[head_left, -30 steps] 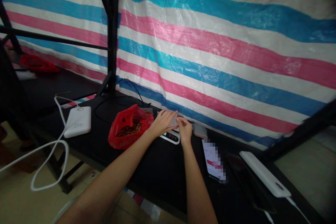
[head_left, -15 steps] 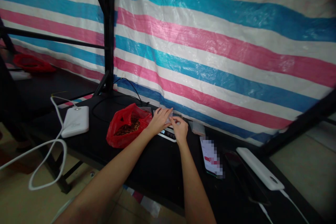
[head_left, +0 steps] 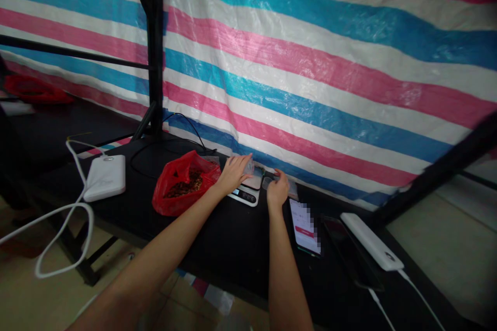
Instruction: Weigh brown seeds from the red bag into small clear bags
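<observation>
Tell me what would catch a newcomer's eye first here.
The big pink, blue and white striped sheet filling the background would likely grab attention first. Next comes the bright red plastic bag, open with brown bits inside, on the black table. To its right, the left hand is at the white scale, with the right hand just beyond it.

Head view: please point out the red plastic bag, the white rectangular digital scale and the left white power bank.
Red plastic bag [head_left: 181,206], head view: front wall.
White rectangular digital scale [head_left: 245,196], head view: front control panel.
Left white power bank [head_left: 105,178], head view: broad upper face.
</observation>
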`<state>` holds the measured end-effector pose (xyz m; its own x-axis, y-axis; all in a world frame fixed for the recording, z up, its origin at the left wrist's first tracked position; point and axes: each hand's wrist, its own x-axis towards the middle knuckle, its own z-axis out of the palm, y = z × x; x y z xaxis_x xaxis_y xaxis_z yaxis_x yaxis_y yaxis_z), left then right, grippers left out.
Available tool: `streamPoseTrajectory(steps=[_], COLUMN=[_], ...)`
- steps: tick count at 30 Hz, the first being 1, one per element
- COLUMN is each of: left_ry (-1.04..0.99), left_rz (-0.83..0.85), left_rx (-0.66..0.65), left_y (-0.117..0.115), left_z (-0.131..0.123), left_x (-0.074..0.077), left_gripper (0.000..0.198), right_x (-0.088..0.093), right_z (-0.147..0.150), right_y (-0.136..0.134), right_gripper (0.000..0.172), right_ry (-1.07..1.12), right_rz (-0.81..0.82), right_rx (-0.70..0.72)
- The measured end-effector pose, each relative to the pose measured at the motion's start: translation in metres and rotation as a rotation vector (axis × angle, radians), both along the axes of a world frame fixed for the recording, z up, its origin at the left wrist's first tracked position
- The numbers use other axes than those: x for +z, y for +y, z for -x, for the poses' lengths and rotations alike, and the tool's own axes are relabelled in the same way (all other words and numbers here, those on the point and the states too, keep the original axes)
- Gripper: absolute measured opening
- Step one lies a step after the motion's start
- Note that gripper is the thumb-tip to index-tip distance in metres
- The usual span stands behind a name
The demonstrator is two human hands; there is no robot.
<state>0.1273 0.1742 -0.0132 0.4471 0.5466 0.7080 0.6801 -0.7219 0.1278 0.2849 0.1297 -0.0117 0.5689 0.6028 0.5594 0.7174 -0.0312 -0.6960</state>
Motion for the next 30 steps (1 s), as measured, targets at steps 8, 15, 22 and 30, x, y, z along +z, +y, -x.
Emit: streamPoseTrajectory(steps=[8, 15, 22, 30], left_ry=[0.048, 0.129, 0.131, 0.245], left_rz=[-0.079, -0.095, -0.026, 0.051], left_rx=[0.118, 0.108, 0.234, 0.222], left_y=[-0.003, -0.012, 0.003, 0.004], left_z=[0.004, 0.019, 0.034, 0.027], left_x=[0.001, 0.014, 0.012, -0.003], left_gripper=[0.089, 0.046, 0.029, 0.027], right_x=[-0.029, -0.029, -0.023, -0.01], right_z=[-0.012, -0.013, -0.009, -0.002], right_y=[0.01, 0.007, 0.005, 0.0], right_gripper=[0.049, 0.036, 0.036, 0.037], right_ry=[-0.108, -0.089, -0.089, -0.051], right_rz=[0.323, 0.237, 0.213, 0.331], right_rx=[-0.009, 0.044, 0.025, 0.015])
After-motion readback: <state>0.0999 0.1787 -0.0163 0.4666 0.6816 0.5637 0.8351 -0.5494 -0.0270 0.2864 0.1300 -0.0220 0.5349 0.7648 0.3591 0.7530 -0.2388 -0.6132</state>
